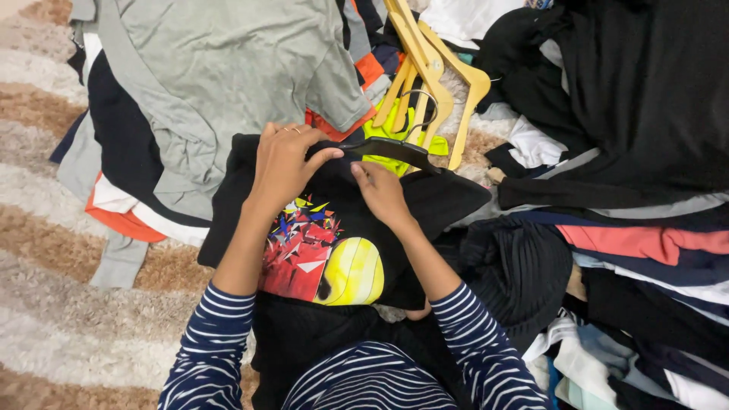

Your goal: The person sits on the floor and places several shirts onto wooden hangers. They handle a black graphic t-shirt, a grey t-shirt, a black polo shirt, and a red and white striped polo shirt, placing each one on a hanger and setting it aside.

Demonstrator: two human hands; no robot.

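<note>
Shaggy brown-and-cream carpet point(45, 228), heaped with clothes. Item: black T-shirt point(334, 228) with bright red-and-yellow print, lying centre, long axis running away from the person, neck end farthest. Black hanger point(395, 150) at the neck, lying crosswise, hook pointing away. Left hand point(285, 163) pinches the collar; right hand point(380, 190) grips the hanger's arm. Wooden hangers point(429, 68) beyond.

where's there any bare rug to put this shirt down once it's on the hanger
Bare striped rug shows along the left, from the grey shirt pile down past the left hand. A thin strip shows under the wooden hangers. Right of the right hand, dark clothes cover everything.
</note>
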